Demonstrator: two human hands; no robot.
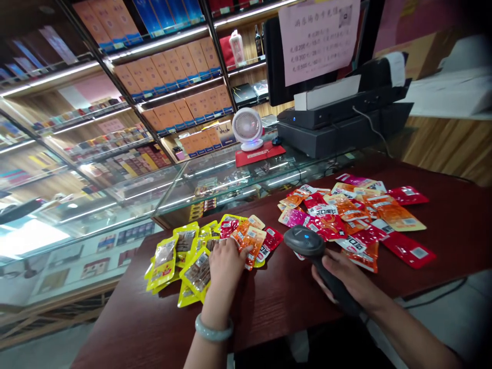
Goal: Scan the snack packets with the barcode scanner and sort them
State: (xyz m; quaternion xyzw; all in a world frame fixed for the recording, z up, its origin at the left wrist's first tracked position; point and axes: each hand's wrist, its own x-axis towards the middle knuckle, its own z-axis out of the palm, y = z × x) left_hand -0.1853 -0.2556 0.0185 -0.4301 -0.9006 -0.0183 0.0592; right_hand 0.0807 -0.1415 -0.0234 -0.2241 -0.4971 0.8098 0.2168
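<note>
My right hand (348, 277) is wrapped around the handle of a dark barcode scanner (305, 242); a small blue light shows on its head. My left hand (227, 259), with a pale bangle at the wrist, has its thumb and fingers closed on an orange snack packet (251, 240). Red and orange packets lie around those fingers, on top of yellow-edged clear snack packets (198, 271) heaped to the left. Beyond the scanner, at the right, spreads a larger pile of red, orange and purple snack packets (346, 212). My left fingertips are partly hidden among the packets.
The packets lie on a dark red-brown tabletop (265, 312). Behind it stand a glass display counter (215, 179), a small white fan (248, 128) and a dark cash register (338, 123) with a paper sign (321, 38). Stocked shelves (169, 72) line the back.
</note>
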